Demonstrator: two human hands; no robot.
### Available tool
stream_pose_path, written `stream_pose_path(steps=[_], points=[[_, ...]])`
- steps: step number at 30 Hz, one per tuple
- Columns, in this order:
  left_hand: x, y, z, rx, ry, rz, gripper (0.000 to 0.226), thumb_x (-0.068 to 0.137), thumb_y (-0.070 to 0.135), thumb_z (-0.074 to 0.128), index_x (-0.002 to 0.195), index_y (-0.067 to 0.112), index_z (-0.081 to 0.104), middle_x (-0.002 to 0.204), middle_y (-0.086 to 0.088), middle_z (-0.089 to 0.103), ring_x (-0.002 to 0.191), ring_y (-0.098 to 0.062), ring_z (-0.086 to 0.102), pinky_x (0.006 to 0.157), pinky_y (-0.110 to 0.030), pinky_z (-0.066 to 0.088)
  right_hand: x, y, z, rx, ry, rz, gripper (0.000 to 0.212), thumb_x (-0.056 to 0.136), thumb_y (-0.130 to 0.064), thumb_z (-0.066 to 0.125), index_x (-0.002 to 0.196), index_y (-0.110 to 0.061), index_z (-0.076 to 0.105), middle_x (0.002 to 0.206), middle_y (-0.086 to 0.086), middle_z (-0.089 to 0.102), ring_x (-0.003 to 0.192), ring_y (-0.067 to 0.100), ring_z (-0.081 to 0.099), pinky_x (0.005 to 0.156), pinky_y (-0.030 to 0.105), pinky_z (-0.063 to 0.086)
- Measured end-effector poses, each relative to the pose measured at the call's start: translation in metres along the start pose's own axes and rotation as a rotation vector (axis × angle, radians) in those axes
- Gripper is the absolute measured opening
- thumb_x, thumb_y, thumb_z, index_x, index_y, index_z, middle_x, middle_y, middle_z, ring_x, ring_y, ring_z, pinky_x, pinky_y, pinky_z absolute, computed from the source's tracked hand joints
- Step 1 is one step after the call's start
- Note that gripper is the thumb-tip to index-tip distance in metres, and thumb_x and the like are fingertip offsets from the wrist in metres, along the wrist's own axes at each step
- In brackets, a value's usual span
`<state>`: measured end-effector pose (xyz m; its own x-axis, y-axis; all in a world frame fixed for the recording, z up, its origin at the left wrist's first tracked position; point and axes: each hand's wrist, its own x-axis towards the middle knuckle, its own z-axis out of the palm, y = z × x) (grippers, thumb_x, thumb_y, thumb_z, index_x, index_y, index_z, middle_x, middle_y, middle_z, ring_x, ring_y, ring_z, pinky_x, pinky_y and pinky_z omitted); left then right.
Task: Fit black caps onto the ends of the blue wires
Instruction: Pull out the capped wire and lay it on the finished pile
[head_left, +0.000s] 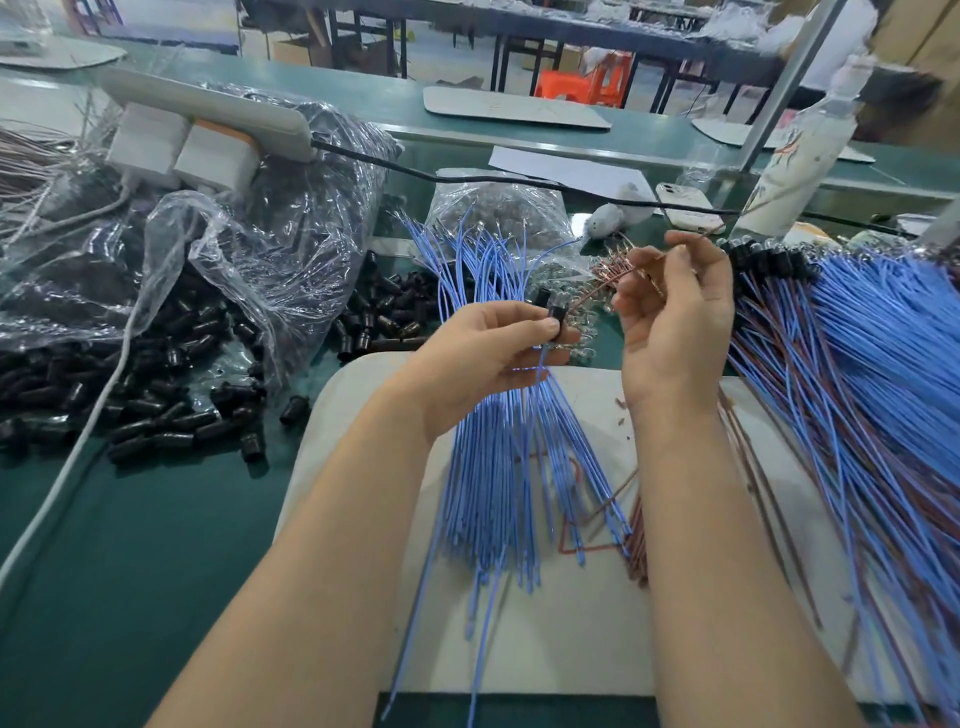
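Bundle of thin blue wires (498, 467) is bunched in the left hand (483, 358), fanning out above and below it. One black cap (549, 312) is pinched at the thumb. Loose black caps (156, 400) are heaped on the table (130, 545) at left, with capped blue wires (883, 338) piled at right.

nothing here reads as a word or number for me. the tall white plastic bottle (795, 156) at my far right bears orange and dark marks, too blurred to make out. the red lines (587, 548) on my flat white board (571, 649) form no letters.
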<state>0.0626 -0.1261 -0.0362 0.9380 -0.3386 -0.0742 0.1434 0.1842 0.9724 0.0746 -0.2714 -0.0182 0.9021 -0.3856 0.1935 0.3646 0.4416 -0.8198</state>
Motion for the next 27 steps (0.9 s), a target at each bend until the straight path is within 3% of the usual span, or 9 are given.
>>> stream_pose_path(steps=[2, 7, 9, 12, 17, 22, 27], points=[[0.002, -0.001, -0.001, 0.031, 0.063, 0.043, 0.004, 0.093, 0.012, 0.057, 0.094, 0.013, 0.061, 0.103, -0.008, 0.071, 0.079, -0.009, 0.066, 0.067, -0.018, 0.051, 0.001, 0.002, -0.001, -0.039, -0.013, 0.010, 0.013, 0.100, -0.012, 0.045, 0.095, -0.016, 0.056, 0.079, 0.000, 0.065, 0.061, 0.008, 0.058, 0.058, 0.021, 0.049], [0.004, -0.003, -0.002, 0.111, 0.161, 0.126, 0.006, 0.093, 0.012, 0.058, 0.094, 0.015, 0.063, 0.086, 0.003, 0.069, 0.074, -0.003, 0.064, 0.075, -0.019, 0.052, -0.008, 0.025, 0.008, -0.802, -0.237, -0.010, 0.018, 0.096, -0.020, 0.054, 0.083, -0.015, 0.065, 0.081, 0.000, 0.069, 0.077, 0.015, 0.066, 0.081, 0.041, 0.054], [0.006, -0.004, -0.001, 0.228, 0.217, 0.151, 0.007, 0.093, 0.014, 0.058, 0.097, 0.017, 0.063, 0.089, 0.004, 0.069, 0.078, -0.003, 0.065, 0.075, -0.019, 0.051, -0.009, 0.028, 0.011, -0.814, -0.218, -0.045, 0.020, 0.095, -0.018, 0.054, 0.078, -0.020, 0.063, 0.079, 0.000, 0.068, 0.079, 0.016, 0.065, 0.084, 0.045, 0.053], [0.008, -0.009, -0.001, 0.467, 0.325, 0.200, 0.012, 0.092, 0.021, 0.061, 0.103, 0.017, 0.063, 0.096, 0.007, 0.065, 0.084, -0.006, 0.061, 0.078, -0.019, 0.047, -0.006, 0.024, 0.008, -0.701, -0.072, -0.131, 0.022, 0.098, -0.019, 0.050, 0.079, -0.026, 0.057, 0.075, -0.007, 0.067, 0.070, 0.006, 0.063, 0.074, 0.034, 0.054], [0.009, -0.014, -0.001, 0.688, 0.435, 0.291, 0.007, 0.090, 0.021, 0.063, 0.097, 0.021, 0.063, 0.080, 0.014, 0.059, 0.075, -0.002, 0.057, 0.065, -0.003, 0.039, -0.004, 0.018, 0.006, -0.612, 0.034, -0.237, 0.019, 0.100, -0.019, 0.045, 0.083, -0.023, 0.053, 0.073, -0.004, 0.066, 0.061, 0.003, 0.061, 0.062, 0.023, 0.050], [0.009, -0.015, 0.000, 0.781, 0.420, 0.352, 0.011, 0.090, 0.019, 0.063, 0.101, 0.017, 0.064, 0.079, 0.011, 0.060, 0.075, -0.004, 0.058, 0.072, -0.018, 0.047, -0.007, 0.019, 0.009, -0.672, 0.007, -0.296, 0.023, 0.100, -0.018, 0.046, 0.079, -0.026, 0.050, 0.072, -0.003, 0.063, 0.061, 0.002, 0.059, 0.065, 0.024, 0.050], [0.007, -0.014, 0.002, 0.840, 0.395, 0.382, 0.011, 0.091, 0.017, 0.061, 0.102, 0.017, 0.064, 0.086, 0.005, 0.064, 0.084, -0.012, 0.060, 0.082, -0.033, 0.051, -0.009, 0.017, 0.010, -0.747, -0.014, -0.326, 0.021, 0.100, -0.019, 0.046, 0.080, -0.021, 0.051, 0.073, -0.002, 0.062, 0.069, 0.017, 0.061, 0.074, 0.042, 0.053]])
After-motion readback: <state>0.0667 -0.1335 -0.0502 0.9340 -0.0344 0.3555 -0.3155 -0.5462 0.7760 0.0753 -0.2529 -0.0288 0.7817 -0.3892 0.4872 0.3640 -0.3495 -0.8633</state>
